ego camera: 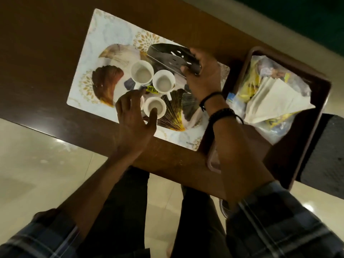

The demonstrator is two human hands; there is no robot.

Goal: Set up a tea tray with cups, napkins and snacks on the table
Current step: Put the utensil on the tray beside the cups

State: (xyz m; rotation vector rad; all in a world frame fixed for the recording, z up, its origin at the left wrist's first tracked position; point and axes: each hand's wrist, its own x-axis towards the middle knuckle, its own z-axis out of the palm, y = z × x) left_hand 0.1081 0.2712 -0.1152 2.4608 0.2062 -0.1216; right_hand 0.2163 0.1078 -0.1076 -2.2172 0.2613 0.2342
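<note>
The left hand lies loose with its thumb on the nearest of three white cups on the patterned placemat, the right hand beyond clasps a dark metal holder, and napkins fill the brown tray at right on the table.

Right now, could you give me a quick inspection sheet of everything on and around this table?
Surface: dark wooden table with a patterned placemat.
Job's things: three white cups clustered on the placemat; brown tray holding napkins and snack packets.
Clutter: yellow price sticker between the cups.
Grips: left hand open, thumb at nearest cup's rim; right hand holds a dark slotted holder.
Cables: nothing seen.
Surroundings: glossy tiled floor.
</note>
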